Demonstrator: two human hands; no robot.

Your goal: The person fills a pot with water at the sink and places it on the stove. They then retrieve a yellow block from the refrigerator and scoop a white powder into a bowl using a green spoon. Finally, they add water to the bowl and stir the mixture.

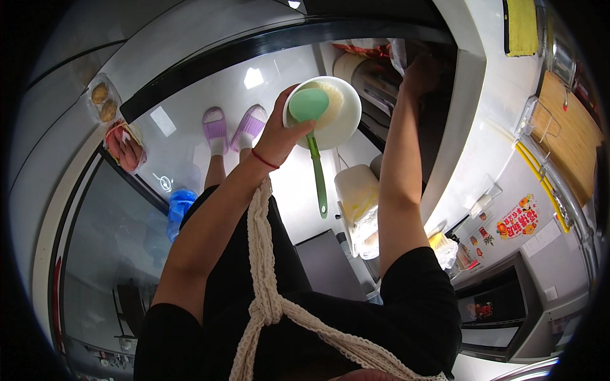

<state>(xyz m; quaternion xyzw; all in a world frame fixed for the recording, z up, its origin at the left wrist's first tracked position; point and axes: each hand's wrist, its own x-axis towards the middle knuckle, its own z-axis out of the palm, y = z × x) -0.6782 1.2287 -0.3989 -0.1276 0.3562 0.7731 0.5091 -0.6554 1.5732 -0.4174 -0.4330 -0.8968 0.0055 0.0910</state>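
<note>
My left hand grips a white bowl by its left side, with the thumb over the rim and against a green ladle. Inside the bowl lie pale grains, partly covered by the ladle's head, while its handle sticks out over the near rim. My right hand reaches into a dark cabinet opening at the upper right, beside a clear plastic bag. Shadow hides its fingers, so whether it holds the bag cannot be told.
A black-edged counter curves across the top. On the floor stand a blue water bottle and bagged produce. A beige bin is below the bowl. At right are a wooden cutting board and a yellow pipe on the wall.
</note>
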